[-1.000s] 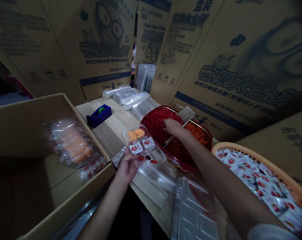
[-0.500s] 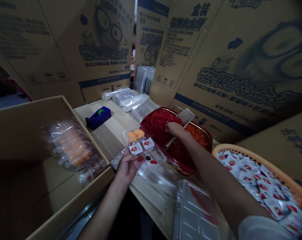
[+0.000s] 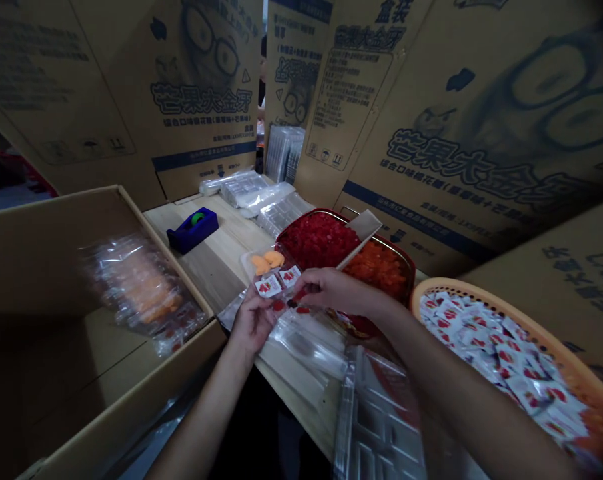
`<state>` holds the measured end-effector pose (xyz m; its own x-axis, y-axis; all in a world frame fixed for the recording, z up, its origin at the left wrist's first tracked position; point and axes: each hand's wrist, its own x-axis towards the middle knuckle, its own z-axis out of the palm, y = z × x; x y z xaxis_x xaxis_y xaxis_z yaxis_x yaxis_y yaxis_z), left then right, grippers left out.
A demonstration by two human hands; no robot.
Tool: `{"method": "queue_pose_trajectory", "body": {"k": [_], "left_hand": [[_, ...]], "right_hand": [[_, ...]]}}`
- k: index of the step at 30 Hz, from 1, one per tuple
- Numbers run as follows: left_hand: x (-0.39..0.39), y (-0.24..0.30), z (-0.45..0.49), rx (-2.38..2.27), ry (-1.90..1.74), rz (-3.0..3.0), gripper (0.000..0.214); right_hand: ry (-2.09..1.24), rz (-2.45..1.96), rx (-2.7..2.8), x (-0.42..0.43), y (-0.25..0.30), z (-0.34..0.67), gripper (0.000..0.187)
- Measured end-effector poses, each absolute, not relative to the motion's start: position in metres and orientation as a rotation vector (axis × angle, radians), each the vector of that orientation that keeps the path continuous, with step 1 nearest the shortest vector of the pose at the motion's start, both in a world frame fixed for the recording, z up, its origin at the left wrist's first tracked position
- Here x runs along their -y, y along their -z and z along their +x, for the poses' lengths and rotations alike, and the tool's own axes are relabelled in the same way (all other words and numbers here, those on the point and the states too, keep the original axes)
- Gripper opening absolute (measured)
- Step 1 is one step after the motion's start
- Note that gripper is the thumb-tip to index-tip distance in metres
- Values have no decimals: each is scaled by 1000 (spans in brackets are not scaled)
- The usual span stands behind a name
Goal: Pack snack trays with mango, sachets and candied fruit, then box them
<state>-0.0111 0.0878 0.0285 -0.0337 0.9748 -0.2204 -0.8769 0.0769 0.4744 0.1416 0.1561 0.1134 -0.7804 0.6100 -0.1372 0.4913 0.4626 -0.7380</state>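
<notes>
My left hand (image 3: 252,321) grips the near left edge of a clear plastic compartment tray (image 3: 331,320). Its far compartments hold orange candies (image 3: 267,262). Two white sachets with red print (image 3: 268,286) lie in the middle, with small red and dark candies (image 3: 304,309) in the near compartments. Over these, my right hand (image 3: 324,290) is closed in a pinch, with a red candy (image 3: 300,294) partly showing at its fingertips. Just beyond stands a red tub (image 3: 407,257) of red candies (image 3: 321,237) and orange-red candies (image 3: 378,270), split by a pale divider (image 3: 364,230).
An open carton (image 3: 131,207) at left holds bagged packs (image 3: 136,283). A blue tape dispenser (image 3: 194,230) sits behind. Stacked clear trays (image 3: 281,212) lie at the back, others (image 3: 381,413) in front. An orange basket (image 3: 486,290) of sachets stands right. Tall cartons (image 3: 206,127) wall the table.
My right hand has come out of the red candies in the tub and moved left and nearer, over the tray. My left hand still holds the tray. The view has shifted slightly.
</notes>
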Motion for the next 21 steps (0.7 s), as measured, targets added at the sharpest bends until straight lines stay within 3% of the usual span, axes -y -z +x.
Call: {"method": "queue_pose_trajectory", "body": {"k": [3, 7, 9, 15, 21], "left_hand": [[-88, -30, -10, -583, -1522, 208, 68], [-88, -30, -10, -596, -1532, 175, 70], [-88, -29, -10, -591, -1530, 170, 70], [-88, -28, -10, -591, -1543, 152, 69], [-89, -30, -12, -610, -1538, 164, 67]], "right_hand": [[-1208, -975, 2544, -156, -107, 134, 25], [-452, -1402, 2590, -203, -102, 143, 16], [-163, -1783, 2699, -233, -98, 150, 22], [-211, -2134, 2842, -279, -75, 151, 49], [-282, -2057, 2830, -278, -66, 150, 29]]}}
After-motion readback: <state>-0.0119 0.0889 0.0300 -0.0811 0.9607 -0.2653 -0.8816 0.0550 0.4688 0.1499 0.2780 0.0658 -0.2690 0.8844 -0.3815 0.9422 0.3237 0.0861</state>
